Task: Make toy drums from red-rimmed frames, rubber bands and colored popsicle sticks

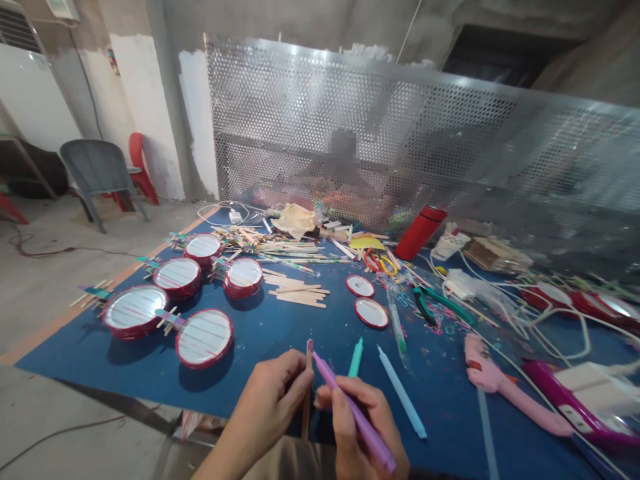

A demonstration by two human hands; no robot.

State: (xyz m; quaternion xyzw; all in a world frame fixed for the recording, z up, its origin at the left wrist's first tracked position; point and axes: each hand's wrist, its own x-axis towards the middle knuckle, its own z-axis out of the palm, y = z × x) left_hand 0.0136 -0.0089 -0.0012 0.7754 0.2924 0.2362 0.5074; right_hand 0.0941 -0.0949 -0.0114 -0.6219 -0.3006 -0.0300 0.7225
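Note:
My left hand [280, 387] pinches a wooden craft stick [307, 420] that stands upright in view, its top end tinted purple. In my right hand [370, 420] is a purple marker [357, 420], its tip at or close to the coloured end of the stick. Just beyond my right hand lies a teal marker [357, 358], partly hidden by the fingers. A light blue marker [403, 393] rests to the right of it. Further off, plain craft sticks [300, 293] lie in a loose pile.
Stacked round red-rimmed banjo-like pieces [205, 338] fill the left side. Two small red-rimmed discs [371, 312] lie mid-table. At right are a pink glue gun [510, 387], green-handled pliers [445, 303], white cables and a red bottle [421, 231]. A perforated metal panel [350, 133] borders the back.

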